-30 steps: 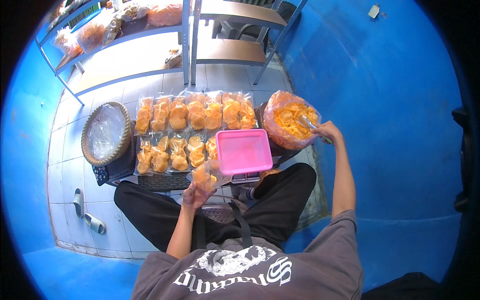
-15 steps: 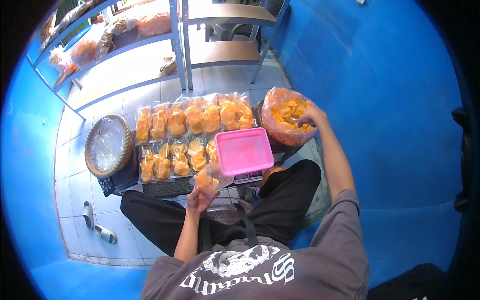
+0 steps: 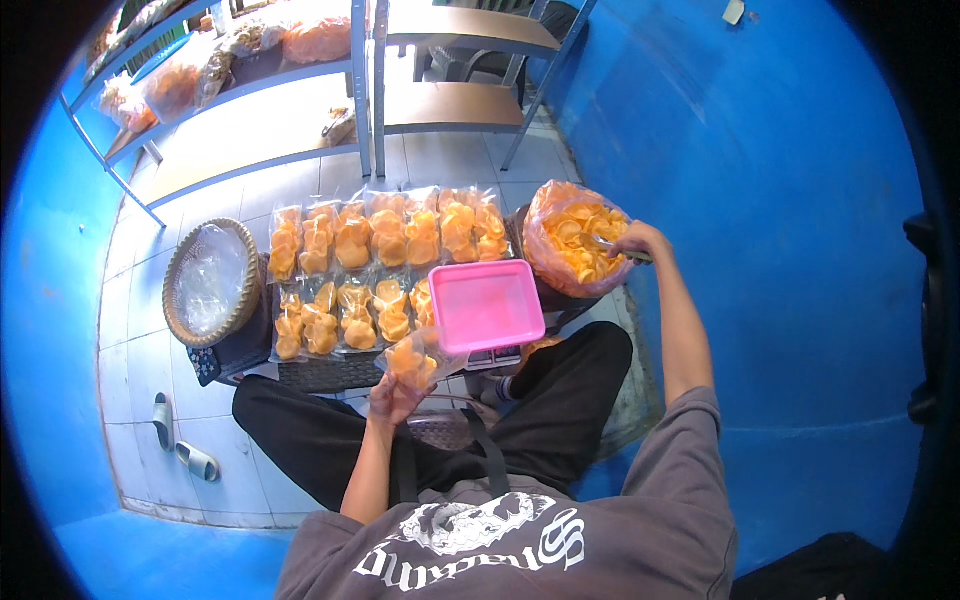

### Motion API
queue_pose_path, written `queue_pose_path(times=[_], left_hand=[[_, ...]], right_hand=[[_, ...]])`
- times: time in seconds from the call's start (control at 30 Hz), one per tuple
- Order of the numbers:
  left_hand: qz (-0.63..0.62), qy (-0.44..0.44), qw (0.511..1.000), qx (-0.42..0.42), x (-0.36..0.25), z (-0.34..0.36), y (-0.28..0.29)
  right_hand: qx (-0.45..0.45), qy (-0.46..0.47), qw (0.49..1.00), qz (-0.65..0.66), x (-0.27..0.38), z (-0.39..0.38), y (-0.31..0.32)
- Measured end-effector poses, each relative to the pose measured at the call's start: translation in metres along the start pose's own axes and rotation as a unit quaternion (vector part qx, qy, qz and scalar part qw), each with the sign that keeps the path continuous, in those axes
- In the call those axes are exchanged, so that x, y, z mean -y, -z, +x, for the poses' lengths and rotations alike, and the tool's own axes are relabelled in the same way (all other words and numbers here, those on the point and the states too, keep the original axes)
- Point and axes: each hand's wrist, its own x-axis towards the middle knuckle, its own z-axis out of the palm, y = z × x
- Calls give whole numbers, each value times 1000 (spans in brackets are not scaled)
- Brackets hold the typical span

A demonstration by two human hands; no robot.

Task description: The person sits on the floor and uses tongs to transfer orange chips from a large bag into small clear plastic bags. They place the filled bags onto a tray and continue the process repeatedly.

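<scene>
My left hand is closed round the lower part of a clear plastic bag, partly filled with orange-yellow chips, in front of the pink tray. At the right, my right hand grips a metal utensil with a dark handle. Its metal end reaches into the chips inside a large pinkish plastic sack; whether it is a spoon or tongs I cannot tell. Between my hands sits the shallow pink tray, holding nothing, on a kitchen scale.
Two rows of packed chip bags cover the low woven table. A wicker basket of clear plastic bags stands left. Sandals lie on the tiles. Metal shelving rises behind; a blue wall bounds the right.
My right hand has risen slightly to the sack's right rim, and more of the utensil and its handle now shows. My left hand still holds the bag in nearly the same place.
</scene>
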Motion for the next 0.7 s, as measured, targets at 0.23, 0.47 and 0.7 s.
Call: queue_pose_path(times=[0.23,0.47,0.7], left_hand=[[3,4,1000,3,1,3,-9],[-17,-24,997,-74,2,7,-17],[-13,-26,999,-46,1,8,-28]], right_hand=[[12,3,989,145,-28,-15,14],[151,176,938,260,-22,-68,13],[341,292,819,356,31,-143,-21]])
